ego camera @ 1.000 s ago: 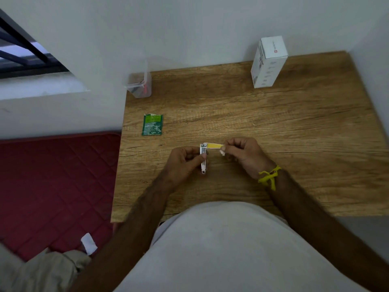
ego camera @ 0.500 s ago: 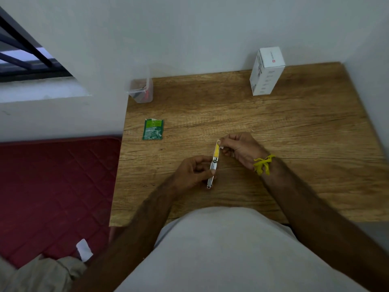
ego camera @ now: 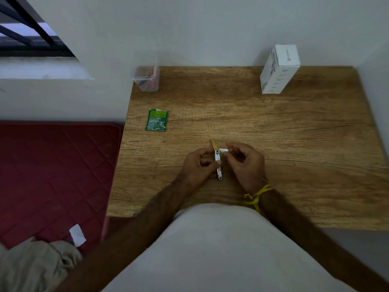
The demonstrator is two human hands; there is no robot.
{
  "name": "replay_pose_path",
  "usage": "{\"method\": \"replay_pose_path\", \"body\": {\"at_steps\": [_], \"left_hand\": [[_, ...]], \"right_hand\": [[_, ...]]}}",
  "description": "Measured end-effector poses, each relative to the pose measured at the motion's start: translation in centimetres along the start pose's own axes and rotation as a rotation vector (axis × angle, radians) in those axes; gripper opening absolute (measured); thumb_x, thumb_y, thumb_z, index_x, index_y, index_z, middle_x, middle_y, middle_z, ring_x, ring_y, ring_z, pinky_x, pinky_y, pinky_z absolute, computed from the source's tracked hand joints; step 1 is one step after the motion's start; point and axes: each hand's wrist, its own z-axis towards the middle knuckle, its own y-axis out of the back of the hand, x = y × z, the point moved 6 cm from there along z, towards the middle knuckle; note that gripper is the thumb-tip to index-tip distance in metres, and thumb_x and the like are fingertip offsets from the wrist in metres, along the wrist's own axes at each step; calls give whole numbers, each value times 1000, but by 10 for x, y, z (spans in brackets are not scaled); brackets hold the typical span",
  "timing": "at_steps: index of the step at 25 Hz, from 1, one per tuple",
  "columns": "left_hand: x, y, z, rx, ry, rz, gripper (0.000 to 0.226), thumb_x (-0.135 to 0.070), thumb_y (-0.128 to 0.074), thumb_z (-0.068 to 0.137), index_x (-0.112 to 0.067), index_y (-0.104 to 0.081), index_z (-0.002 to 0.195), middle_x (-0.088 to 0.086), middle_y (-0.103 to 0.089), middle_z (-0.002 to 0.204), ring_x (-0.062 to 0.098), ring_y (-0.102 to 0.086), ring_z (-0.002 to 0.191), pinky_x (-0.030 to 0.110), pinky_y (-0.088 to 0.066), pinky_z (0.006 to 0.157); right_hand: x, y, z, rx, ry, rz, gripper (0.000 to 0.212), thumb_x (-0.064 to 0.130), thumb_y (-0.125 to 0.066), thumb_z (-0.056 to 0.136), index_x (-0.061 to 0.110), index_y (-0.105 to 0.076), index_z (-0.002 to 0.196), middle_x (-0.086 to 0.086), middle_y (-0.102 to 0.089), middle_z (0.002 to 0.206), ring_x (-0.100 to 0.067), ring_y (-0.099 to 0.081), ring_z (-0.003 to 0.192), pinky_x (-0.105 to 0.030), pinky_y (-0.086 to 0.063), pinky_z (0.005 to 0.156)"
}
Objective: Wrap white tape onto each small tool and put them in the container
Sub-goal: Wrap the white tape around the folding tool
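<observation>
My left hand (ego camera: pixel 199 166) pinches a small silver tool (ego camera: pixel 219 167) with a yellow lever (ego camera: pixel 213 144), holding it upright over the wooden table (ego camera: pixel 294 131). My right hand (ego camera: pixel 245 163) sits just right of it and pinches the free end of a short strip of white tape (ego camera: pixel 223 150), which runs to the tool's upper part. A clear plastic container (ego camera: pixel 146 77) with dark and red items inside stands at the table's far left corner.
A green sachet (ego camera: pixel 157 120) lies on the table left of my hands. A white box (ego camera: pixel 279 68) stands at the back right against the wall. A red mattress (ego camera: pixel 56 173) lies on the floor to the left.
The tool has turned in my left hand, its yellow lever now pointing away from me. My right hand came off the lever's tip and now holds the white tape end beside the tool.
</observation>
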Motion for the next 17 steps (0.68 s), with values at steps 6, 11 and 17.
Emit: {"method": "replay_pose_path", "body": {"at_steps": [6, 11, 17], "left_hand": [[3, 2, -1, 57, 40, -101, 43, 4, -70, 88, -3, -58, 129, 20, -75, 101, 32, -74, 94, 44, -62, 78], [2, 3, -2, 57, 59, -138, 46, 8, -68, 87, 2, -55, 131, 25, -73, 102, 30, -74, 90, 34, -62, 71], [2, 3, -3, 77, 65, -148, 48, 11, -67, 86, 3, -55, 132, 24, -71, 112, 31, -71, 100, 36, -62, 78]], "right_hand": [[5, -15, -9, -9, 328, -182, 14, -3, -69, 86, 0, -73, 100, -8, -67, 99, -19, -63, 94, -36, -52, 84], [1, -25, -14, 69, 406, -204, 15, -3, -66, 89, -2, -71, 103, -10, -67, 104, -23, -63, 99, -41, -51, 87], [2, -30, -17, 124, 488, -267, 18, 2, -60, 92, -2, -70, 105, -14, -66, 102, -24, -59, 95, -31, -46, 90]]}}
